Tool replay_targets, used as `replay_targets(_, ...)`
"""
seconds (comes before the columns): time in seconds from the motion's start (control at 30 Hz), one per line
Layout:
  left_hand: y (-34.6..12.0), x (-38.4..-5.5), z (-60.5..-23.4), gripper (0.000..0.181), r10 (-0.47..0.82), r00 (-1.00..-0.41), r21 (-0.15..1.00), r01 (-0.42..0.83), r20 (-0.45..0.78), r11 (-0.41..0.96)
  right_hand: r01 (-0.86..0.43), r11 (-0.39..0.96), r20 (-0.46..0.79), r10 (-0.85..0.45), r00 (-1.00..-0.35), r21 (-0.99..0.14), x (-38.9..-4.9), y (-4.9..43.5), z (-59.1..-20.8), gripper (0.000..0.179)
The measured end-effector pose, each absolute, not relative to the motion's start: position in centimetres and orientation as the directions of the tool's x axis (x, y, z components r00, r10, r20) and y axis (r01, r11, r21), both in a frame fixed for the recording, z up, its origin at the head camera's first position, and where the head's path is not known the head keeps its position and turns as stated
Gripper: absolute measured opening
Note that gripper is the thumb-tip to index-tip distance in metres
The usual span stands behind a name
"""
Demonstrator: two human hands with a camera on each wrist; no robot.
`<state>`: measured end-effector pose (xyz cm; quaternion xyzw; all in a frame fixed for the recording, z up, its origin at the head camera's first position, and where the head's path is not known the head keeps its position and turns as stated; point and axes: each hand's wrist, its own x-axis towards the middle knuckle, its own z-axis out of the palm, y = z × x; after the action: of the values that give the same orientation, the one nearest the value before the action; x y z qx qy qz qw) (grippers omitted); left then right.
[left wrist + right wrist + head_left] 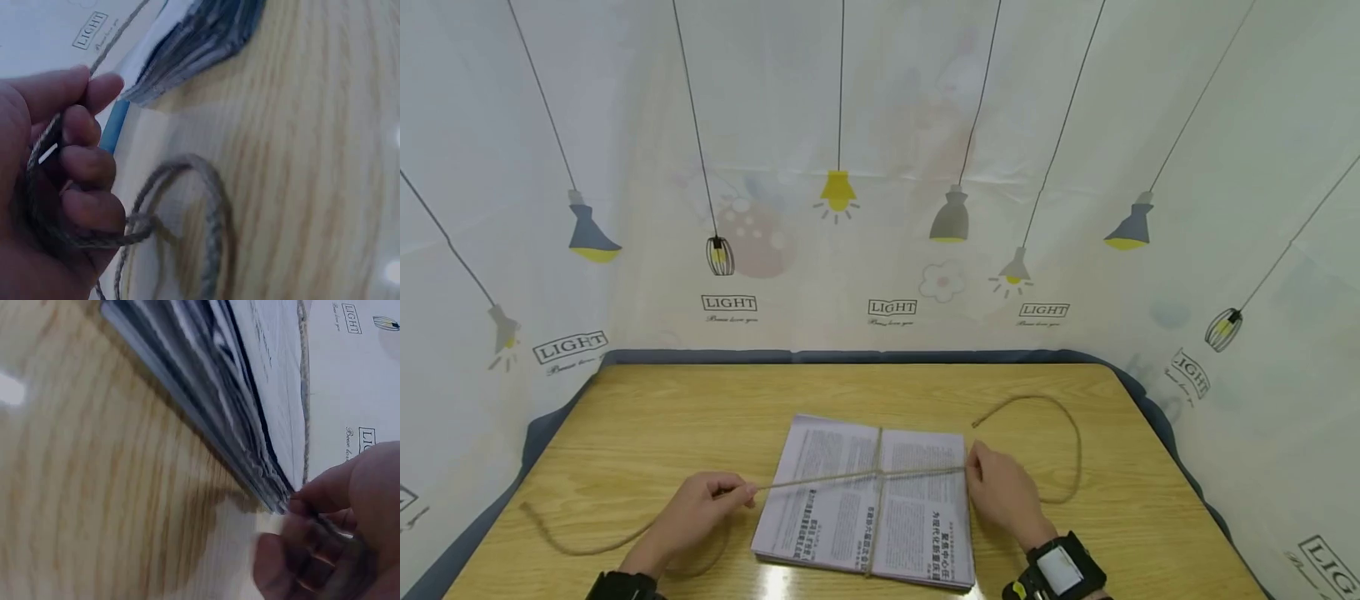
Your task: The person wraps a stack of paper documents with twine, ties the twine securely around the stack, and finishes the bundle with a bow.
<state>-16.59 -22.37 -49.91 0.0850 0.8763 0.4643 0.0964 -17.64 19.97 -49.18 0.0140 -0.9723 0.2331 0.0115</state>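
Observation:
A stack of folded newspapers (917, 525) lies on the table, with twine (820, 480) crossing its top both ways and meeting near the middle. My left hand (703, 504), left of the stack, pinches one end length of the twine between thumb and forefinger and draws it straight. In the left wrist view that twine (209, 244) also runs through the curled fingers and loops down to the table. At the stack's right edge, my right hand (1003, 487) holds the twine where it comes over the side. Its fingertips (303, 503) are right at the paper corner, partly blurred.
Loose twine tails lie on the wooden table (700, 408), one curving at the left (576, 550) and one at the right (1078, 450). A white curtain (880, 100) printed with lamps surrounds the table's back and sides. Each wrist wears a black strap device (1063, 571).

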Motion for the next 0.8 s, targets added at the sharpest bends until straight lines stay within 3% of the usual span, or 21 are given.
replay_targets(0.1, -22.2, -16.7, -50.2, 0.029, 0.149, -0.978, 0.827, -0.04, -0.149, 0.561, -0.038, 0.88, -0.002, -0.045, -0.999, -0.474, -17.2, 20.0, -49.1, 0.013)
replay_targets(0.2, -21.9, -17.0, -50.5, 0.034, 0.108, -0.966, 0.863, -0.158, -0.237, 0.48, -0.017, 0.832, -0.041, -0.048, -0.998, -0.555, -16.8, 20.1, -48.7, 0.012)
replay_targets(0.3, -21.6, -17.1, -50.7, 0.039, 0.155, -0.941, 0.907, -0.233, -0.301, 0.35, 0.058, 0.726, -0.11, -0.025, -0.994, -0.686, -16.6, 20.4, -48.3, 0.01)
replay_targets(0.43, -21.3, -17.1, -50.9, 0.036, 0.255, -0.917, 0.935, -0.242, -0.308, 0.259, 0.152, 0.571, -0.181, 0.006, -0.984, -0.807, -16.9, 20.7, -48.2, 0.01)
replay_targets(0.63, -20.9, -16.8, -51.1, 0.031, 0.305, -0.896, 0.94, -0.262, -0.321, 0.218, 0.136, 0.565, -0.152, 0.018, -0.988, -0.814, -18.0, 20.5, -48.8, 0.011)
replay_targets(0.8, -21.1, -16.5, -50.8, 0.032, 0.229, -0.911, 0.924, -0.282, -0.342, 0.26, 0.123, 0.6, -0.132, 0.029, -0.991, -0.79, -18.1, 20.3, -48.7, 0.007)
